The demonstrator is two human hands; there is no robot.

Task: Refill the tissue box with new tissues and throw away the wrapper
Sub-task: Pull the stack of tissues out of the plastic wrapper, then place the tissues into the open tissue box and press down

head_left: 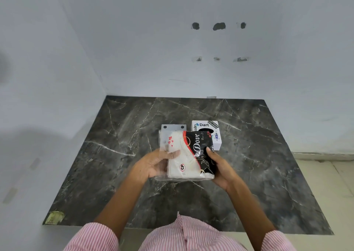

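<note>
I hold a pack of tissues [189, 155] in a clear plastic wrapper printed black, red and white with "Dove", above the middle of the dark marble slab [115, 155]. My left hand [155, 164] grips the pack's left side, fingers over the white part. My right hand [218, 166] grips its right, black side. Just behind the pack stands a white tissue box [208, 128] with stickers and a dark oval slot on top. A grey flat piece [173, 127] with two dark holes lies left of the box, partly hidden by the pack.
White walls close the slab at the back and left. The slab's right edge meets a pale tiled floor [325, 183]. A yellowish sticker [54, 217] marks the slab's near left corner. My striped pink shirt fills the bottom.
</note>
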